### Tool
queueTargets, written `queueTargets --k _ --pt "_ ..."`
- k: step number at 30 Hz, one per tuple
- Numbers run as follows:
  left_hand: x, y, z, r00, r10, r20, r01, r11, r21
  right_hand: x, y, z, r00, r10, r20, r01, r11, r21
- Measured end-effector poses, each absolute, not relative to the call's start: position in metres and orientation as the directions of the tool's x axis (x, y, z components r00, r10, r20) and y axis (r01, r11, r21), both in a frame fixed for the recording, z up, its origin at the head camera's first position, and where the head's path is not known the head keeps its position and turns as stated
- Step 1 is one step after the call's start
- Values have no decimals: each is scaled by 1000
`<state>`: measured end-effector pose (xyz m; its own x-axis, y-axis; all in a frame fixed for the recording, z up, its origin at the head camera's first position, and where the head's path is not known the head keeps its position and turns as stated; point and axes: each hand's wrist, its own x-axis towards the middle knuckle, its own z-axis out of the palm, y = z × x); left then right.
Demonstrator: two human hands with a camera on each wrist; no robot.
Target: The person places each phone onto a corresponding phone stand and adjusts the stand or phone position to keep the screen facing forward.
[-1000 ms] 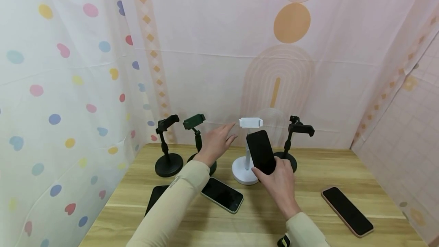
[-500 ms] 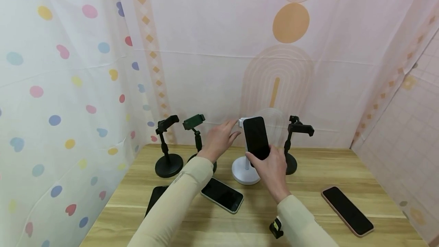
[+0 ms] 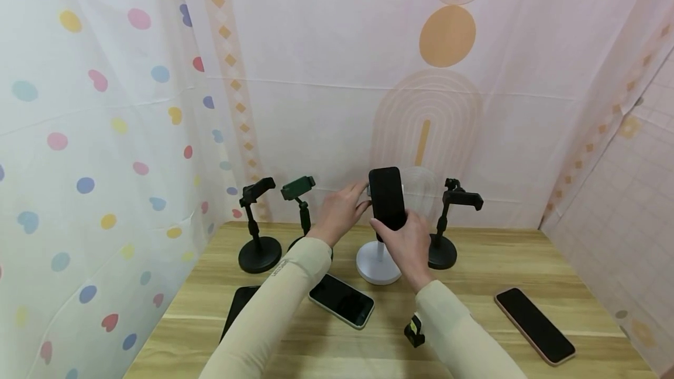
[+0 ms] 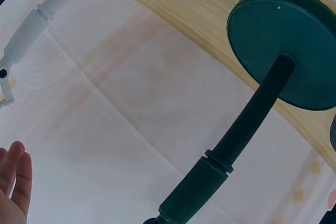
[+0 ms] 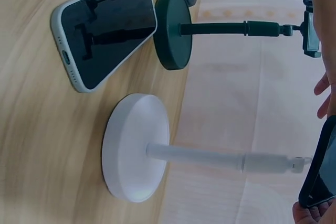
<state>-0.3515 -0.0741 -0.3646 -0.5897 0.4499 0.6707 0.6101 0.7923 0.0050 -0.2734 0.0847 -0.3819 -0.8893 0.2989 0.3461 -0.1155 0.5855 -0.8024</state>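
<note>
Head cam: we have R hand (image 3: 406, 244) gripping black phone (image 3: 388, 197) by lower part, fingers wrapped on its edges; phone approx. upright, top tipped slightly L, screen twd us. It's held off table (image 3: 474, 276), in front of white stand (image 3: 378, 266), hiding most of that stand's clamp; phone/clamp contact we can't tell. L hand (image 3: 339, 215) at clamp's L end, thumb & forefinger apart, tips right by it; whether they pinch it, we can't tell. L wrist cam gives us just some fingertips at frame edge. Green stand (image 3: 298, 188) behind L hand, base partly hidden; farther L, black stand (image 3: 260, 255); R of white one, 2nd black stand (image 3: 442, 252). Flat on table: pale-edged phone (image 3: 341, 300) near green base, screen mirroring stands (R wrist view); pink-edged phone (image 3: 535, 326) well apart, far R; dark phone (image 3: 239, 306) partly hidden by L sleeve (image 3: 279, 303). Arch-print curtain (image 3: 316, 75) at back.
</note>
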Motion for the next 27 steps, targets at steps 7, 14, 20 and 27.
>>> queueTargets --k 7,14,20,27 --pt "-354 -72 -365 -586 436 683 616 787 25 -281 80 -380 -882 304 360 -137 565 -813" --pt "-357 -70 -367 -557 426 713 634 773 33 -289 76 -381 -883 297 363 -158 539 -827" --pt "-361 -70 -369 -539 418 731 652 756 48 -290 73 -382 -888 304 345 -153 512 -845" --pt "-360 -70 -369 -542 411 733 657 751 65 -296 71 -386 -870 326 369 -165 512 -843"
